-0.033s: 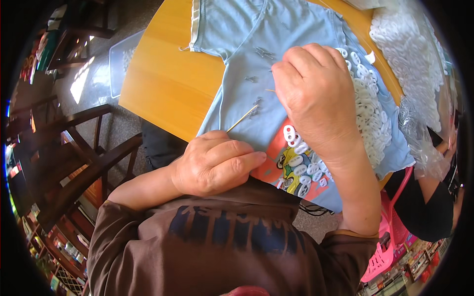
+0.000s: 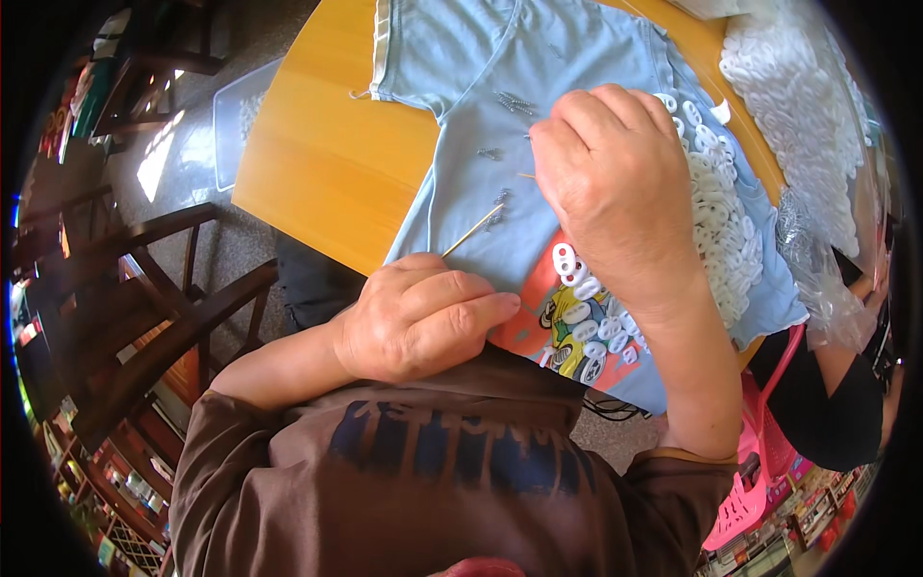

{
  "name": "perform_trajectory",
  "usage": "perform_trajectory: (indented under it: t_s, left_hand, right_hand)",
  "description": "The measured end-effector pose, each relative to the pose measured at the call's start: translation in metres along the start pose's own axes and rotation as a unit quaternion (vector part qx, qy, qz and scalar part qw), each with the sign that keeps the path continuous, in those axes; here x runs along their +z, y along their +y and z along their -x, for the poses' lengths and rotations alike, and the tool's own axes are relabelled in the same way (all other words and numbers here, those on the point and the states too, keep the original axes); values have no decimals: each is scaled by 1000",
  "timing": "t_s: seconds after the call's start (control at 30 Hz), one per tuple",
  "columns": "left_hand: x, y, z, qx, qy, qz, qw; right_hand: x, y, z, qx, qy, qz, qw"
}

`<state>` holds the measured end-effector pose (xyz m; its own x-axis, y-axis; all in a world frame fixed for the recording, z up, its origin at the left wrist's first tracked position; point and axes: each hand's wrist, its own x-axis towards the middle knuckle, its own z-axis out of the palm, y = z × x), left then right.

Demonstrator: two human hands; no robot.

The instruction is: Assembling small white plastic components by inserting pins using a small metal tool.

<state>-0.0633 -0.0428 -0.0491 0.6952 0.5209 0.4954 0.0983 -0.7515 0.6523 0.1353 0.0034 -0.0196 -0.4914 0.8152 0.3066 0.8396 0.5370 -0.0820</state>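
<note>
My left hand (image 2: pixel 418 317) is closed around a thin wooden stick (image 2: pixel 471 231), whose tip points up and right to a few small dark metal pieces (image 2: pixel 496 217) on the cloth. Above the cloth, my right hand (image 2: pixel 615 159) is curled with the fingers pressed together. A second thin stick tip (image 2: pixel 526 176) pokes out from its left side; the fingertips are hidden behind the knuckles. Under both hands spreads a light blue T-shirt (image 2: pixel 423 72) with a printed picture. Several white oval plastic pieces with two holes (image 2: pixel 585 331) lie near my right wrist, and a larger heap of them (image 2: pixel 726 245) is beyond it.
The shirt covers part of a yellow wooden table (image 2: pixel 317 163). More small metal pieces (image 2: pixel 512 103) lie on it. At the right are a clear bag of white pieces (image 2: pixel 793 125), a bag of metal bits (image 2: pixel 800 245) and a pink basket (image 2: pixel 745 505). Dark wooden chairs (image 2: pixel 163 317) stand left.
</note>
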Motion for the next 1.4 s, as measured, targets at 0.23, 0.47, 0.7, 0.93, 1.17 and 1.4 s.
perform_trajectory:
  t_s: [0.23, 0.47, 0.7, 0.93, 1.17, 1.4]
  left_hand:
    - [-21, 12, -19, -133, 27, 126, 983]
    - [-25, 8, -34, -251, 82, 156, 952]
    - [-24, 4, -18, -216, 115, 51, 968]
    - [-15, -2, -18, -124, 115, 27, 985]
    - [-14, 0, -18, -138, 114, 29, 983]
    - [-13, 1, -18, -131, 121, 8, 984]
  right_hand:
    - [-5, 5, 7, 33, 67, -53, 996]
    - [-15, 5, 15, 105, 44, -140, 984]
    - [-17, 1, 18, 126, 53, -204, 969]
    - [-27, 4, 11, 113, -6, -162, 980]
    - [-26, -2, 15, 204, -50, -174, 962]
    - [-20, 2, 17, 181, -45, -163, 969]
